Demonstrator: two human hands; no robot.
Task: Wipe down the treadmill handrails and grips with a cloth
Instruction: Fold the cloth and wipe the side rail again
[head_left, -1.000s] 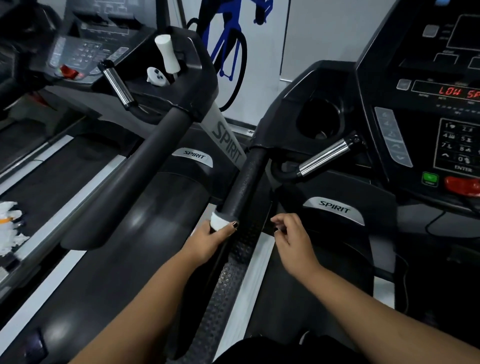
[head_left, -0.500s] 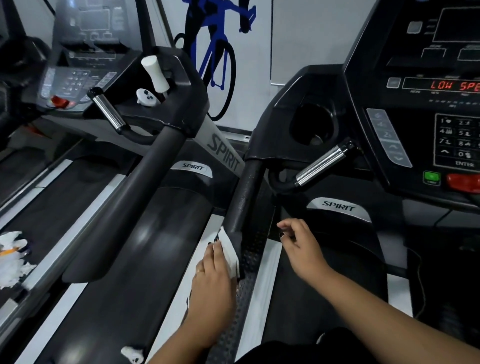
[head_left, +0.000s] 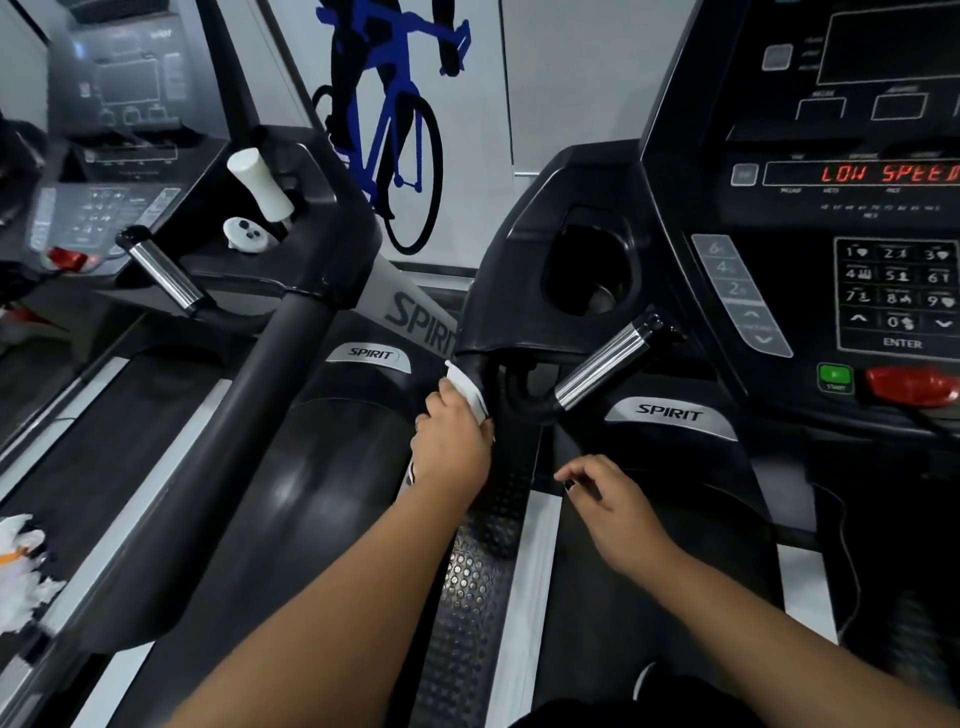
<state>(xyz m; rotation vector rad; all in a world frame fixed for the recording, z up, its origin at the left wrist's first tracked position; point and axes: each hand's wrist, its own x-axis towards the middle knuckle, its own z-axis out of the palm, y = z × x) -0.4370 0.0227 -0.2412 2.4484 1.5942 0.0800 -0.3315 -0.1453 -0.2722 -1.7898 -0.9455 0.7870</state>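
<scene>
At the far left the neighbouring treadmill's handrail (head_left: 234, 441) lies untouched, with a heap of crumpled white paper (head_left: 21, 571) on the deck beside it. That machine is not my concern for now.

Moving right, my left hand (head_left: 452, 441) has changed place. A second ago it was wrapped round the near end of this treadmill's handrail (head_left: 482, 370), and now it sits at the far end, just under the cup-holder housing (head_left: 519, 291). Its fingers are curled round the white cloth (head_left: 467, 389) and press it against the outer side of the rail. I judge that this rail has had one pass up its length, though I cannot tell how well the inner side was covered.

Just right of the cloth, the chrome grip (head_left: 608, 371) juts out, not yet touched by the cloth. I take it as the likely next surface.

Further right, my right hand (head_left: 618, 504) holds nothing, hovering over the motor cover (head_left: 670, 431) with its fingers loosely bent, much as before. The console (head_left: 883, 291) reads LOW SPEED.
</scene>
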